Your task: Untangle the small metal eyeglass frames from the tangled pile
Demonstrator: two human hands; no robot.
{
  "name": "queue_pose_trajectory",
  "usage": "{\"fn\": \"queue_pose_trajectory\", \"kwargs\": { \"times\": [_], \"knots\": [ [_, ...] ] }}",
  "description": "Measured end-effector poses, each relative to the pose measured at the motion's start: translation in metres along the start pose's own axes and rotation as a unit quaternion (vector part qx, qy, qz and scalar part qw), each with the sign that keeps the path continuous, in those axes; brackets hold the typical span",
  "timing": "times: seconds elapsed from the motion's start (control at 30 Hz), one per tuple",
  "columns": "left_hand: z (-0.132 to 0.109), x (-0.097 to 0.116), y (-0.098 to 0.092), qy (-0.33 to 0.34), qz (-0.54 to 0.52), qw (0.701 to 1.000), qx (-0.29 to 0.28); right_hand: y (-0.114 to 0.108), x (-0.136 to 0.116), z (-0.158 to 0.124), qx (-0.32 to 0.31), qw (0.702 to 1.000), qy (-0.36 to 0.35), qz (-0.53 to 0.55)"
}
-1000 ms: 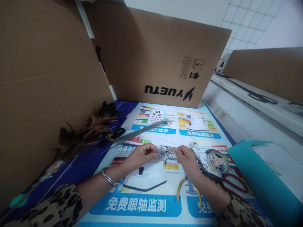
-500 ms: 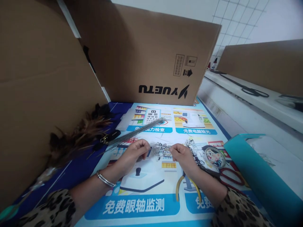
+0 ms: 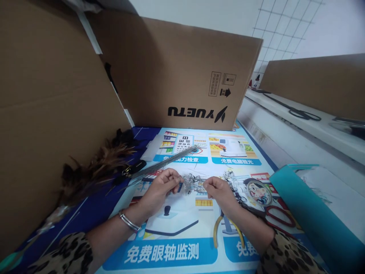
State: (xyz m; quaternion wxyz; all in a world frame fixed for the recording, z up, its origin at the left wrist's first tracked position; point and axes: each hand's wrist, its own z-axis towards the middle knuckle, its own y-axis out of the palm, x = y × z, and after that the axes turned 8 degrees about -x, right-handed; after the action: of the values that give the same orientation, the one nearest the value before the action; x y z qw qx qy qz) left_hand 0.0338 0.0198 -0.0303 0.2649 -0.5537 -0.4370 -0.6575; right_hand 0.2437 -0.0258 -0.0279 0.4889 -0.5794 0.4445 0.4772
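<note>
A tangle of thin wire pieces (image 3: 190, 183), silvery and dark, lies on the printed mat between my two hands. My left hand (image 3: 165, 185) is closed in a pinch at its left side, apparently on a fine wire. From the right, my right hand (image 3: 220, 191) pinches too, with a thin wire seeming to run into its fingertips. How far each wire reaches is too fine to see. Below my right hand lie pliers with yellow handles (image 3: 216, 230), their head partly covered. A bundle of straight thin wires (image 3: 168, 161) lies slantwise behind my left hand.
Red-handled scissors (image 3: 281, 216) and a round clear dish (image 3: 259, 192) lie right of my right forearm. A teal box (image 3: 316, 213) stands farther right. Brown feathers (image 3: 94, 165) lie at left against the cardboard. A large cardboard panel (image 3: 182, 72) closes off the back.
The view has tilted slightly, so the scene sits a little lower. Both hands keep their pinch at the wire tangle, with the fingers barely shifted.
</note>
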Motion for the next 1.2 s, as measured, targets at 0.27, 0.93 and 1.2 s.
{"fn": "queue_pose_trajectory", "kwargs": {
  "times": [0.27, 0.93, 1.2],
  "knots": [
    [-0.004, 0.004, 0.008, 0.004, -0.001, 1.000, -0.014, 0.002, 0.001, 0.000, -0.006, 1.000, -0.008, -0.011],
    [-0.010, 0.003, 0.013, 0.001, -0.004, 0.999, -0.032, 0.008, 0.005, 0.002, -0.049, 0.998, -0.032, 0.035],
    [-0.012, 0.001, 0.015, 0.010, 0.032, 0.998, -0.062, 0.015, 0.003, 0.001, 0.029, 0.997, -0.023, -0.067]
  ]
}}
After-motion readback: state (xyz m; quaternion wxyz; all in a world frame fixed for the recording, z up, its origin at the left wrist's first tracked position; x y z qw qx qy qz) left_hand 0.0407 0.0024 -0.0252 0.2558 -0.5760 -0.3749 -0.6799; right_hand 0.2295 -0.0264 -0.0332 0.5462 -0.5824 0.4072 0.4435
